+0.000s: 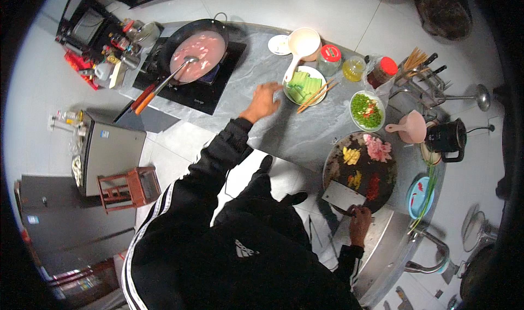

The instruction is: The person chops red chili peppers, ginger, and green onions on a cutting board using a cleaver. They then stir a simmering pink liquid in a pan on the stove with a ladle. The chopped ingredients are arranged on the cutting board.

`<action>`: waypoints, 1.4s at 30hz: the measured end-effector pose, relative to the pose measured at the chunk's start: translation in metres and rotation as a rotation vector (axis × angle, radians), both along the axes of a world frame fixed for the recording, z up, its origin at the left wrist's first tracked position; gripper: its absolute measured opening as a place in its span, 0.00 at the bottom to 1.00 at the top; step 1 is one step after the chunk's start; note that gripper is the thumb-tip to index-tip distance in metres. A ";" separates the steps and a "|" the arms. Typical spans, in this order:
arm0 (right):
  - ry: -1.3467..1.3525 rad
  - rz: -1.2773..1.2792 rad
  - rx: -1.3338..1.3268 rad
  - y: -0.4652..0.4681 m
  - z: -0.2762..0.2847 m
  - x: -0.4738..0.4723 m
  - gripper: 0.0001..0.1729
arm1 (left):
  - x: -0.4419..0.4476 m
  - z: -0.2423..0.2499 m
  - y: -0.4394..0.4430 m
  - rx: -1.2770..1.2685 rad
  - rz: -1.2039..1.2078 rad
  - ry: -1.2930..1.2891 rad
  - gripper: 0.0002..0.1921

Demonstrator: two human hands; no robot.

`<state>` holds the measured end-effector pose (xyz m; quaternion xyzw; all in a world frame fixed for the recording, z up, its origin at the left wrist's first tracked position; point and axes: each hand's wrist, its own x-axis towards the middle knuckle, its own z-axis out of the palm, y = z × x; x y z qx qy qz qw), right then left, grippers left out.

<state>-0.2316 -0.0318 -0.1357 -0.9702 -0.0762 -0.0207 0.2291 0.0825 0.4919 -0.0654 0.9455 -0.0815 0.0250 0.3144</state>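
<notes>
My left hand (264, 103) hovers over the grey stone counter with fingers apart and nothing in it. Its fingertips point at a white plate (287, 95) of cut green vegetable strips (305, 85), where a pair of wooden chopsticks (315, 98) rests across the rim. In my right hand (360, 225) is the handle of a cleaver (343, 195), its broad blade flat over the near edge of a round chopping board (333, 162). Separate piles lie on the board: pink chopped meat (377, 148), pale yellow pieces (351, 156), orange-yellow bits (354, 180) and chopped red bits (373, 186).
At left, a wok (167, 48) of pinkish liquid, holding a ladle (163, 83), stands on a black cooktop (204, 101). Beyond the board are a bowl of chopped greens (367, 110), a pink dipper (412, 128) and a blue basin (419, 203). A sink (376, 252) adjoins the board.
</notes>
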 end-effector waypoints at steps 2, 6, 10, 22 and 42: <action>0.030 -0.042 -0.046 0.005 0.008 -0.003 0.34 | 0.055 -0.033 0.020 0.078 0.058 -0.093 0.23; 0.170 -0.293 -0.131 0.030 0.022 -0.008 0.36 | 0.158 -0.085 0.044 0.259 0.206 -0.312 0.16; 0.191 -0.568 0.061 0.057 0.038 -0.027 0.22 | 0.235 -0.106 0.056 0.167 0.244 -0.330 0.24; 0.223 -0.841 -0.033 0.114 0.050 -0.123 0.29 | 0.345 -0.125 0.062 0.330 -0.298 -0.136 0.20; 0.163 -0.817 0.017 0.136 0.055 -0.084 0.28 | 0.331 -0.124 0.082 -0.089 -0.043 -0.201 0.08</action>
